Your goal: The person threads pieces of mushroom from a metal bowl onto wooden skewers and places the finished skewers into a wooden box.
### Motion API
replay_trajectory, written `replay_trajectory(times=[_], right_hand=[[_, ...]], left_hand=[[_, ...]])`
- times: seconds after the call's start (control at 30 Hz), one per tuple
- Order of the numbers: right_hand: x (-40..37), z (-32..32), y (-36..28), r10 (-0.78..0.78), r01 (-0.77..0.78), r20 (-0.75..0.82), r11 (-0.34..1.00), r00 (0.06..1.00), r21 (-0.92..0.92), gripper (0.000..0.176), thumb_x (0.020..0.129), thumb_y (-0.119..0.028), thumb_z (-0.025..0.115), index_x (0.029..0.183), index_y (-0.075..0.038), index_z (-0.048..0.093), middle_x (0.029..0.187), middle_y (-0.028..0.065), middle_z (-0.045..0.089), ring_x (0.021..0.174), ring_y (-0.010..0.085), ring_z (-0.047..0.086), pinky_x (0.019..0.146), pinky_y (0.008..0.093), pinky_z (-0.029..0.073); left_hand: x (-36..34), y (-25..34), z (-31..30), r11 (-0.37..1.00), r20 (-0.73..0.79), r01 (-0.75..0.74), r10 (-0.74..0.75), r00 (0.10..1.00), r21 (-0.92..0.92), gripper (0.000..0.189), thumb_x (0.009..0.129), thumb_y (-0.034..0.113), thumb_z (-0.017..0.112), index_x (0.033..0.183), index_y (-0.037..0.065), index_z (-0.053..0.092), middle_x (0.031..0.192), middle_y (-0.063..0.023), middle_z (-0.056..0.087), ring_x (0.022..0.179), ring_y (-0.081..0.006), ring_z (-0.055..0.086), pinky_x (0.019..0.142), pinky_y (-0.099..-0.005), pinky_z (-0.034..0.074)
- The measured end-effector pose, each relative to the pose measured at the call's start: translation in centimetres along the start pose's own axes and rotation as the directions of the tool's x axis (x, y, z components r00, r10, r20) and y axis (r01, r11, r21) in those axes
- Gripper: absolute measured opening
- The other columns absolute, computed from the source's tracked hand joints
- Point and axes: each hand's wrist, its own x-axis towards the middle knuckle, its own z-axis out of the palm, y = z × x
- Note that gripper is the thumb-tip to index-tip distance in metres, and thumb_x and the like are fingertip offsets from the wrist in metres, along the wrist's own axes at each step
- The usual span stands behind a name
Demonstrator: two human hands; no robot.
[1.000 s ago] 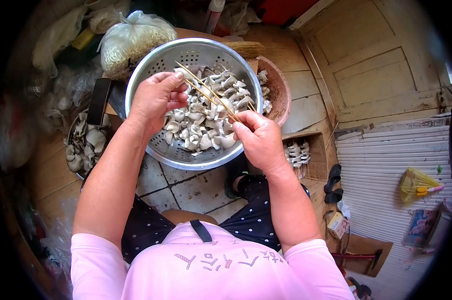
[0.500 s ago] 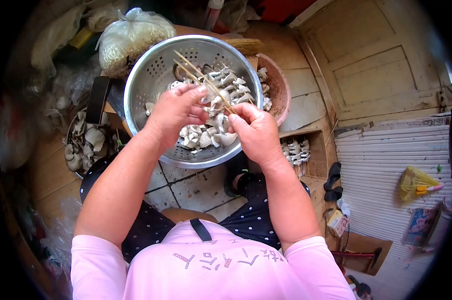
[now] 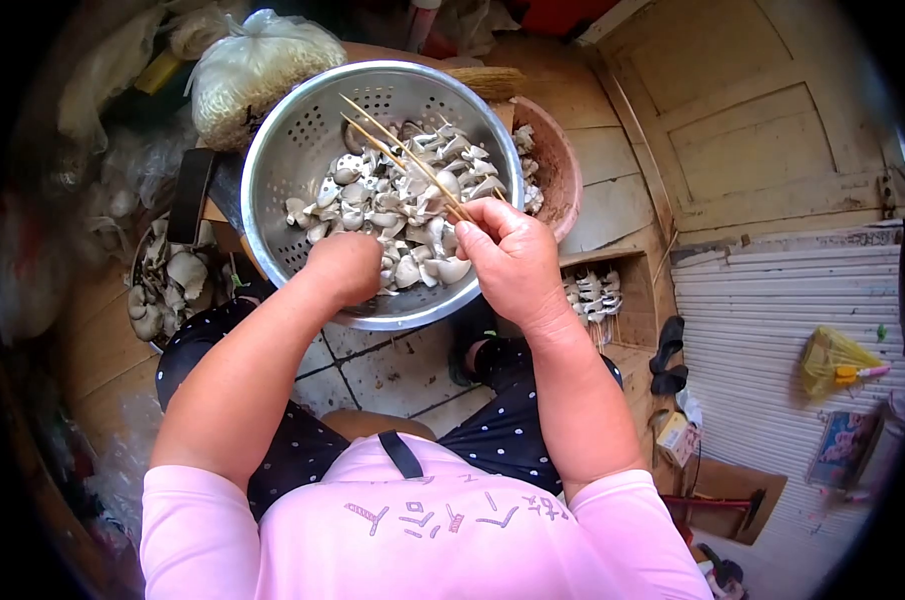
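A large metal colander [image 3: 273,225] holds a heap of grey-white torn mushroom pieces [image 3: 413,215]. Over its right side my right hand [image 3: 513,255] is closed, thumb against fingers, on thin wooden skewers [image 3: 403,150]. Two of these point up and left across the bowl, and their visible lengths are bare. My left hand [image 3: 345,268] reaches down into the near left part of the heap. Its back and bent knuckles face me; the fingertips are hidden, so whether they grip a piece cannot be seen.
A pinkish basin [image 3: 558,165] with mushroom bits stands behind the colander. Filled skewers [image 3: 595,295] lie in a box at the right. More mushrooms [image 3: 173,280] fill a container at the left, near a knotted plastic bag [image 3: 263,75]. A door [image 3: 753,120] stands at the right.
My left hand has dropped from beside the skewers into the mushroom heap, down and to the left. The right hand stays nearly in place, still gripping the skewers.
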Motion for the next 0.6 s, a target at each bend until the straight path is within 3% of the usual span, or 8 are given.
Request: replay_trajectory(times=[0.07,0.13,0.2,0.27,0.33,0.4,0.5,0.6], right_hand=[[0.0,-0.2,0.1,-0.006,0.006,0.007,1.0,1.0,-0.02,0.013,0.091,-0.006,0.056,0.098,0.003,0.063,0.078,0.0001,0.061,0.07,0.0057,0.055,0.064,0.0215,0.046],[-0.1,-0.3,0.2,-0.011,0.012,0.012,0.999,1.0,-0.038,0.013,0.092,-0.006,0.056,0.098,0.003,0.063,0.079,0.0002,0.062,0.07,0.0057,0.055,0.064,0.0214,0.046],[-0.3,-0.5,0.1,-0.017,0.017,0.018,1.0,1.0,-0.011,0.014,0.092,-0.006,0.056,0.099,0.003,0.063,0.079,0.0,0.062,0.071,0.0055,0.055,0.064,0.0214,0.045],[-0.4,-0.6,0.0,-0.009,0.009,0.023,1.0,1.0,-0.001,0.014,0.092,-0.006,0.056,0.099,0.003,0.063,0.079,0.0,0.062,0.071,0.0055,0.055,0.065,0.0216,0.045],[-0.5,-0.7,0.0,-0.004,0.004,0.028,1.0,1.0,0.009,0.014,0.091,-0.006,0.056,0.1,0.003,0.063,0.079,0.0,0.062,0.071,0.0055,0.055,0.065,0.0217,0.046],[-0.6,-0.8,0.1,-0.004,0.004,0.061,1.0,0.998,0.001,0.014,0.091,-0.006,0.056,0.1,0.003,0.064,0.08,0.0,0.062,0.071,0.0057,0.055,0.066,0.0218,0.045],[-0.8,-0.8,-0.4,-0.001,0.008,0.09,0.997,0.996,-0.072,0.015,0.091,-0.005,0.056,0.1,0.003,0.064,0.08,0.0,0.062,0.072,0.006,0.055,0.066,0.0218,0.045],[-0.5,-0.6,0.1,-0.015,0.022,0.081,0.996,0.997,-0.082,0.015,0.091,-0.005,0.056,0.1,0.002,0.065,0.081,0.0001,0.062,0.073,0.0061,0.055,0.066,0.0218,0.045]], left_hand=[[0.4,-0.2,0.3,0.998,0.001,0.013,-0.013,1.0,0.056,0.024,0.072,0.02,0.068,0.09,0.006,0.073,0.095,-0.0171,0.07,0.088,-0.0309,0.067,0.083,-0.0399,0.053],[-0.4,0.1,-1.9,0.962,0.017,-0.006,0.011,1.0,-0.272,0.03,0.07,0.023,0.07,0.091,0.001,0.071,0.091,-0.0187,0.07,0.085,-0.0307,0.067,0.081,-0.038,0.053],[-0.5,-0.5,-3.6,0.731,0.032,0.056,-0.047,0.998,-0.68,0.025,0.069,0.023,0.069,0.082,0.001,0.069,0.084,-0.0131,0.07,0.077,-0.0238,0.066,0.075,-0.0341,0.052],[-0.1,-1.9,-4.4,0.336,-0.035,-0.024,-0.027,0.999,-0.941,0.021,0.072,0.022,0.064,0.079,0.003,0.066,0.081,-0.0106,0.069,0.074,-0.0216,0.066,0.073,-0.0341,0.053],[-0.5,-2.2,-5.5,-0.059,-0.074,-0.079,-0.08,0.994,-0.995,0.022,0.076,0.026,0.058,0.082,0.006,0.063,0.079,-0.0086,0.067,0.074,-0.0198,0.064,0.078,-0.0351,0.052],[-0.3,-3.4,-6.4,-0.302,-0.09,-0.131,-0.145,0.985,-0.944,0.027,0.082,0.03,0.056,0.09,0.006,0.063,0.077,-0.0077,0.068,0.07,-0.0195,0.066,0.073,-0.0355,0.056],[-0.5,-3.8,-7.1,-0.412,-0.138,-0.217,-0.212,0.967,-0.885,0.028,0.091,0.034,0.058,0.093,0.006,0.063,0.077,-0.0073,0.068,0.069,-0.0164,0.067,0.069,-0.0357,0.058],[-0.9,-3.3,-7.5,-0.437,-0.164,-0.265,-0.255,0.953,-0.859,0.027,0.092,0.031,0.06,0.097,0.005,0.062,0.081,-0.0072,0.068,0.071,-0.0177,0.067,0.07,-0.0355,0.059]])
